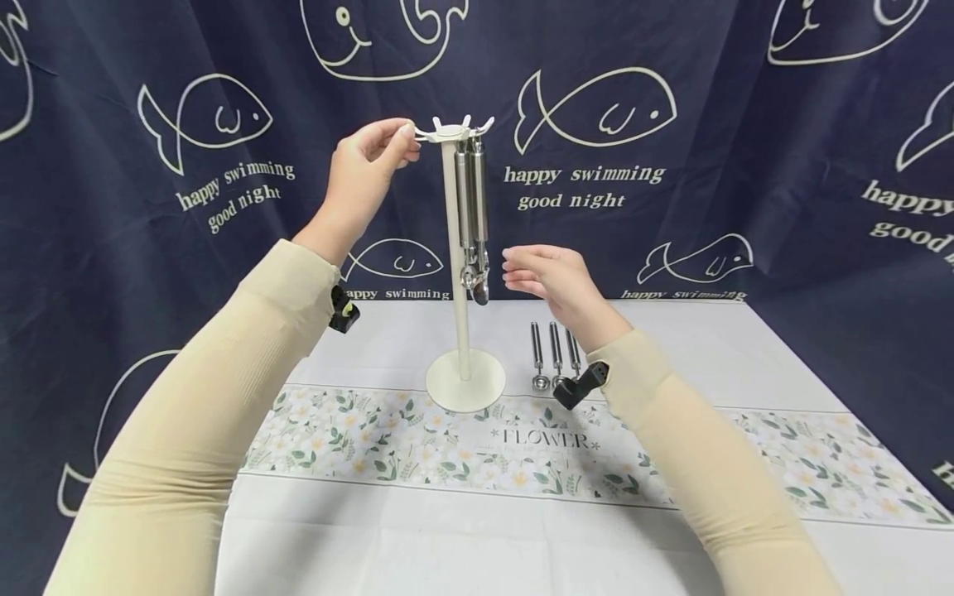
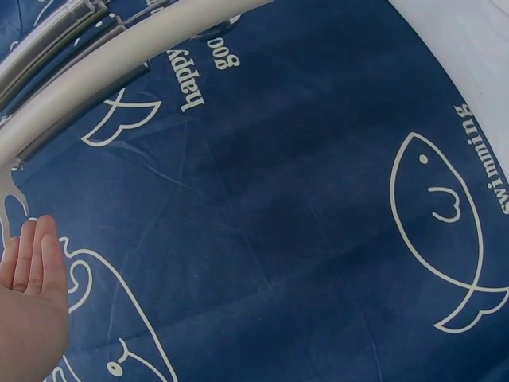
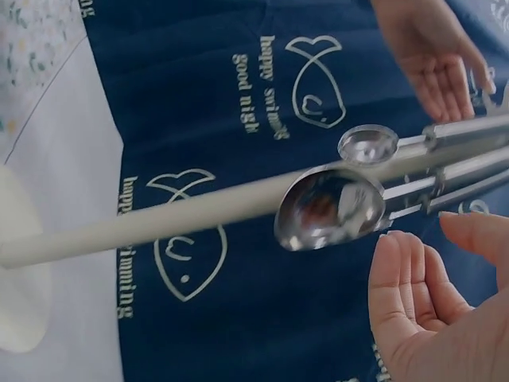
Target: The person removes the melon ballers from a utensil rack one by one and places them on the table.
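A cream utensil stand (image 1: 460,265) rises from a round base, with upturned hooks at its top. Steel scoops (image 1: 472,194) hang from its right side, heads down; in the right wrist view one scoop (image 3: 330,208) has a large bowl and another scoop (image 3: 368,145) a smaller round one. My left hand (image 1: 370,170) pinches the tip of the stand's left hook between thumb and fingers; its extended fingers (image 2: 36,259) show beside the hook in the left wrist view. My right hand (image 1: 555,277) is just right of the hanging scoops, apart from them, fingers slightly bent and holding nothing.
On the white table, behind my right wrist, lie three steel utensils (image 1: 555,352) with round heads, partly hidden by it. A floral runner (image 1: 373,439) crosses the table under the front of the stand's base. A dark blue fish-print curtain (image 1: 477,50) hangs behind.
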The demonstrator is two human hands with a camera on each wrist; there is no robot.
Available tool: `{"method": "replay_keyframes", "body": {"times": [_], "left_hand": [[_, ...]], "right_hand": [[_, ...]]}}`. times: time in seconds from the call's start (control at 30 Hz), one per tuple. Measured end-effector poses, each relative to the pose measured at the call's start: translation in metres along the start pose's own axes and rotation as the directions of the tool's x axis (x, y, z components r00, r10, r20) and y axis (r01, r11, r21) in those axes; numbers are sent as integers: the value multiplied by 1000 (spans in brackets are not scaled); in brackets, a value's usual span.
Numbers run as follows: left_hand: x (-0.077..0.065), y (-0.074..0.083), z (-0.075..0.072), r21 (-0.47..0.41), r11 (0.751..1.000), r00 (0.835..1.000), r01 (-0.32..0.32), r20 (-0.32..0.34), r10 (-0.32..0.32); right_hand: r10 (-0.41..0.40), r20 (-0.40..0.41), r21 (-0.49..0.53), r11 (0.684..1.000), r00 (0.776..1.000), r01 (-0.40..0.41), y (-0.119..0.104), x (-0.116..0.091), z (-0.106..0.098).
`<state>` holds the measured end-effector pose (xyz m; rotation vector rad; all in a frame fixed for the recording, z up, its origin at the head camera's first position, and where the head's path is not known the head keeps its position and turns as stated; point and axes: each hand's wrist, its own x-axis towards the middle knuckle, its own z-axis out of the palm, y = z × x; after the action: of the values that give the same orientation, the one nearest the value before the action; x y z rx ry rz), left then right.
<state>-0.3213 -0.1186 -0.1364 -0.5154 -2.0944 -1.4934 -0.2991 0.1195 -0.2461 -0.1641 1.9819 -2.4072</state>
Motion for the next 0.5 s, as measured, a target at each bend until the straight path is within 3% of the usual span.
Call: {"method": "replay_keyframes", "body": {"times": [0.2,0.5], "left_hand": [[-1,-1,-1,-10,1000,1000,2,-3,-2],[0,-2,0,-30,1000,1000,0,-7,0]], "right_hand": [[-51,72,-2,999,996,51,-8,-5,13],[-107,209,40,994,972,101,-11,-1,20]]}}
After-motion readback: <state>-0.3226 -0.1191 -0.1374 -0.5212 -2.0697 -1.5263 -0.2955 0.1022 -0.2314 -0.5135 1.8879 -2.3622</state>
